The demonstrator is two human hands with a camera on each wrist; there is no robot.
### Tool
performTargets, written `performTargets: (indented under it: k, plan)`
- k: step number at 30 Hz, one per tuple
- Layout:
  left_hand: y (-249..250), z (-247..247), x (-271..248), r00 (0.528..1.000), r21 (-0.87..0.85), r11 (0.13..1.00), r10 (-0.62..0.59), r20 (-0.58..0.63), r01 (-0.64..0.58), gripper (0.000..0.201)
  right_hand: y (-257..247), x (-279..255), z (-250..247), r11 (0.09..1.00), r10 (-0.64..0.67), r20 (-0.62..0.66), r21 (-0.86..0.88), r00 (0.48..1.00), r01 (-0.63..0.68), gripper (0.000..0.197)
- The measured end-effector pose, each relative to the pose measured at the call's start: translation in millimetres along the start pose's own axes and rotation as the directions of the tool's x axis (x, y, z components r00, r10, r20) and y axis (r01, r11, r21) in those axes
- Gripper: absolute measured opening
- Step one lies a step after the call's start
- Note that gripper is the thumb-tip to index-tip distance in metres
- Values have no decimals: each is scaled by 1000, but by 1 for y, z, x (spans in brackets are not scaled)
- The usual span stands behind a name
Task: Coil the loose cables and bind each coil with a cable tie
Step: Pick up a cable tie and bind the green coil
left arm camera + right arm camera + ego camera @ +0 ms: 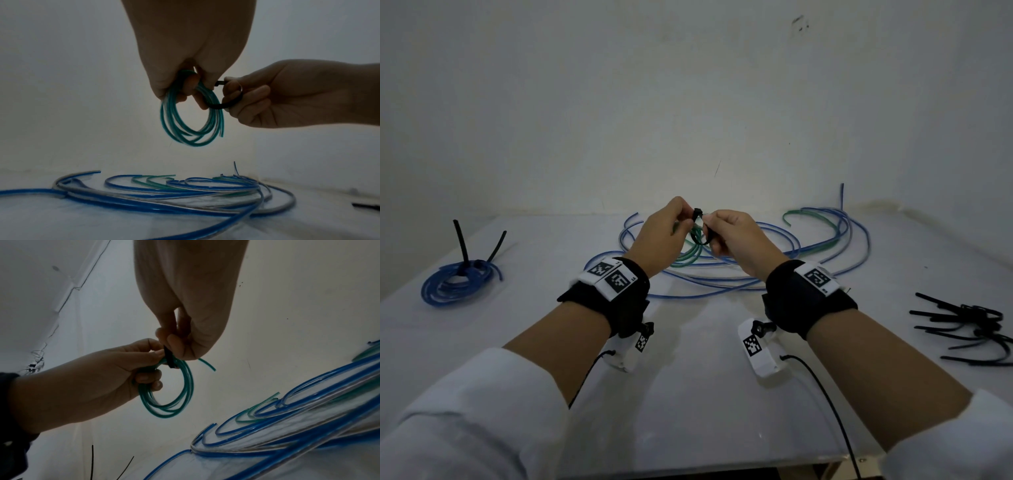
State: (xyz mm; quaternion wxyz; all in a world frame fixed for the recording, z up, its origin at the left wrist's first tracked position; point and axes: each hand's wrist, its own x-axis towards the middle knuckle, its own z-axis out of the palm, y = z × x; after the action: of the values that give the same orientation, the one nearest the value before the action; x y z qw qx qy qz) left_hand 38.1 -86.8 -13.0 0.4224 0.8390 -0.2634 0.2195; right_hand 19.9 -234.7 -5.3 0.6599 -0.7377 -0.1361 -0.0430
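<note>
My left hand (671, 229) holds a small green cable coil (191, 116) up above the table, fingers curled round its top. The green coil (170, 394) hangs down as several loops. A black cable tie (224, 104) loops round the coil's right side. My right hand (726, 236) pinches the black cable tie (169, 356) between thumb and fingers, close against the left hand. In the head view the tie's head (698, 213) shows between the two hands.
Loose blue and green cables (808, 246) sprawl on the white table (688, 394) behind the hands. A blue coil (457, 282) bound with black ties lies at the left. Several spare black ties (969, 329) lie at the right edge. A wall stands close behind.
</note>
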Motion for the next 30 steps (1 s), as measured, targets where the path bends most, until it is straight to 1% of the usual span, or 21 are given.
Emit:
performTargets:
  k: [2, 5, 7, 9, 11, 15, 17, 20, 23, 27, 30]
  plan:
    - [2, 0, -2, 998, 54, 997, 51, 22, -52, 8, 0, 2, 2, 1000, -11, -60, -6, 998, 10, 29]
    - [3, -1, -5, 998, 54, 996, 68, 18, -69, 7, -2, 3, 2, 1000, -11, -133, 12, 991, 13, 13]
    - [4, -1, -6, 998, 76, 995, 61, 22, -62, 7, -4, 3, 0, 1000, 0, -125, 15, 992, 2, 16]
    - [5, -1, -6, 998, 96, 994, 53, 20, -55, 10, -7, 4, 0, 1000, -9, -102, 7, 995, 10, 10]
    - [5, 0, -4, 998, 78, 995, 57, 10, -58, 10, -10, 5, -1, 998, 21, -109, 60, 994, -14, 4]
    - [6, -1, 1, 996, 55, 995, 81, 42, -83, 12, -13, 8, -3, 969, 135, -124, 225, 983, -104, 11]
    - [4, 0, 1, 993, 74, 993, 92, 68, -97, 14, -15, 11, -4, 960, 158, -145, 255, 977, -118, 13]
    - [2, 1, -2, 988, 44, 992, 114, 102, -119, 17, -15, 18, -8, 965, 174, -194, 230, 965, -128, 17]
    - [1, 1, -6, 985, 4, 994, 106, 139, -108, 18, -14, 26, -12, 970, 198, -232, 188, 952, -156, 20]
    - [3, 1, -10, 973, 17, 988, 146, 178, -152, 15, -13, 32, -16, 975, 216, -294, 117, 931, -189, 24]
    - [3, 2, -11, 969, 30, 985, 164, 183, -172, 14, -10, 35, -16, 973, 230, -322, 81, 919, -215, 25]
